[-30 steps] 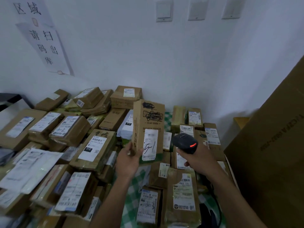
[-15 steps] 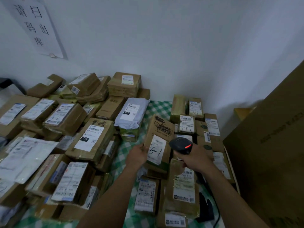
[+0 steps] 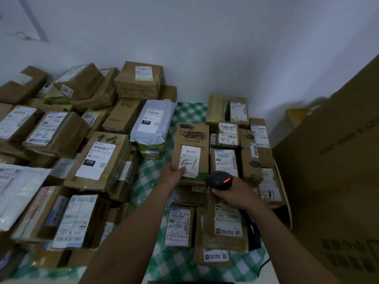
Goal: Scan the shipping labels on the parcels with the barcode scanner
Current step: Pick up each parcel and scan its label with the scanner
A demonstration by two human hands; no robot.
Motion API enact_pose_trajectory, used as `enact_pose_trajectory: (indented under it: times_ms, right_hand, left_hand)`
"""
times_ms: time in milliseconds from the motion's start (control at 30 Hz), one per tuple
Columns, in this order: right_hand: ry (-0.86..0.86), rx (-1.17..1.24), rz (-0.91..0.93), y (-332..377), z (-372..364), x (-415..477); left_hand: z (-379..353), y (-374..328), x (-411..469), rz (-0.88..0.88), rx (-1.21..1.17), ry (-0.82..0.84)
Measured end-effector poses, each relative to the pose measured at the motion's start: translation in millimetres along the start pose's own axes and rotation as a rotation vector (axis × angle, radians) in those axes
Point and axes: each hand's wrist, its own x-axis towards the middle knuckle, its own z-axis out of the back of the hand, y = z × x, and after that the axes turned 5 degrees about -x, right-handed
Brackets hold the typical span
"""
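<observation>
Barcode scanner [image 3: 220,180] (black, red light lit on top) is gripped in the right hand [image 3: 233,194], fingers curled round its handle; its head is held just beside the lower right corner of a tall brown parcel [image 3: 190,140]; whether the two touch cannot be told.

Head view, the only one: the parcel is held at its lower left corner by the left hand [image 3: 173,176], thumb pressed on top, other fingers hidden under the box; a white shipping label [image 3: 190,163] is stuck on its upper face with "5-1" handwritten on it; the thumb tip is touching the label's lower left edge; black scribble is seen above the label.

The parcel is placed at the left edge of a group of labelled parcels on the right of a green checked tablecloth [image 3: 184,113]; whether it rests on those beneath cannot be told. Just right of it a small box marked 4-3 [image 3: 228,135] is seen; below the hands a parcel marked 5-3 [image 3: 178,226] is laid label up.

Left of the cloth's bare strip a larger heap is piled: a white poly bag [image 3: 152,124], a brown box with a black 010 tag [image 3: 98,160], more against the white wall [image 3: 205,48]. A big cardboard carton [image 3: 332,181] is stood at the right edge.
</observation>
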Motion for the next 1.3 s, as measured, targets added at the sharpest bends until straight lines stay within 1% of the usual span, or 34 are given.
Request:
enact_pose_trajectory:
  times_ms: [133, 333, 400, 433, 567, 633, 700, 733, 867, 933, 1033, 1133, 1233, 1300]
  right_hand:
    - [0.011, -0.019, 0.014, 5, -1, 0]
    - [-0.003, 0.011, 0.015, 12, 2, -5]
    - [-0.018, 0.046, 0.015, 17, 1, -11]
    - [-0.023, 0.075, 0.007, 18, 1, -15]
    - [-0.026, 0.191, 0.014, 26, -4, -36]
    - [-0.047, 0.255, 0.024, 31, -11, -43]
    - [-0.087, 0.28, 0.039, 39, -18, -47]
    - [-0.101, 0.285, 0.045, 44, -21, -48]
    - [-0.14, 0.36, 0.035, 61, -33, -51]
    - [-0.186, 0.375, 0.031, 68, -40, -49]
    - [-0.224, 0.402, 0.037, 79, -50, -49]
    - [-0.253, 0.441, 0.032, 90, -59, -47]
    - [-0.318, 0.458, 0.063, 106, -69, -46]
    - [-0.373, 0.557, 0.106, 118, -75, -43]
  left_hand:
    - [-10, -1, 2, -0.08, -0.001, -0.02]
    - [-3, -4, 3, -0.118, 0.042, 0.049]
    - [0, -9, 0, -0.162, 0.083, 0.025]
    - [3, -11, -1, -0.213, 0.113, -0.016]
    - [26, -21, -13, -0.428, 0.254, -0.182]
    - [41, -31, -11, -0.535, 0.351, -0.236]
    - [57, -45, -2, -0.597, 0.463, -0.275]
    - [64, -52, 5, -0.608, 0.548, -0.283]
    - [87, -67, 45, -0.597, 0.873, -0.221]
    - [94, -66, 61, -0.681, 0.914, -0.218]
    - [103, -72, 66, -0.806, 0.749, -0.269]
    - [112, -82, 55, -0.81, 0.539, -0.274]
    - [124, -83, 32, -0.777, 0.287, -0.185]
    - [133, -81, 3, -0.759, 0.163, -0.127]
